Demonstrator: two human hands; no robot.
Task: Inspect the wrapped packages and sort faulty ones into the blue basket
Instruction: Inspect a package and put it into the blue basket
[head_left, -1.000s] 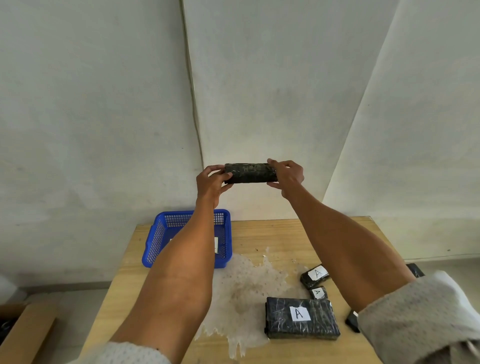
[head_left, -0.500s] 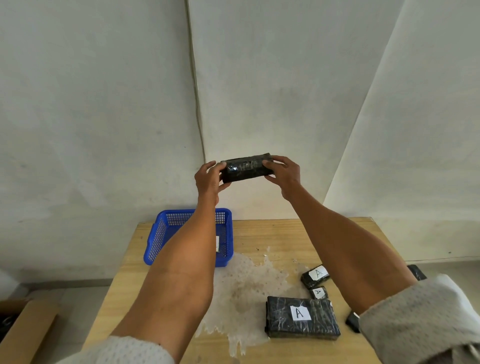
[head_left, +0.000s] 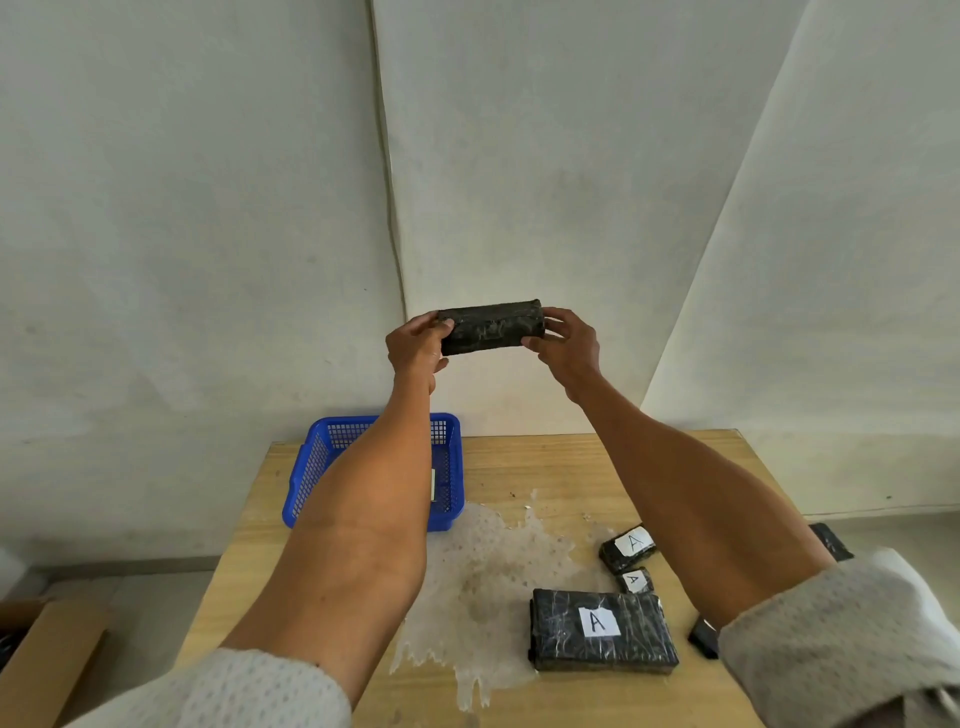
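Head view: one black wrapped package (head_left: 491, 327) is held up in front of the wall, well above the wooden table (head_left: 545, 462). The left hand (head_left: 415, 347) pinches its left end, thumb on the near face and fingers behind; the right hand (head_left: 566, 347) pinches the right end likewise. The package spans level between the two hands with no sag, so it is judged stiff and block-like, and light enough for fingertip holds. Its film wrap looks glossy and creased, so it may be slick; the short ends, where the hands grip, seem the soundest hold. No label shows on the face towards the camera, though fine faults in the wrap cannot be made out at this range.

Below the left forearm sits the blue basket (head_left: 311, 467), its contents largely hidden by the arm. Below the right forearm lie a large labelled package (head_left: 602, 631) and two smaller labelled packages (head_left: 626, 548), each marked "A".
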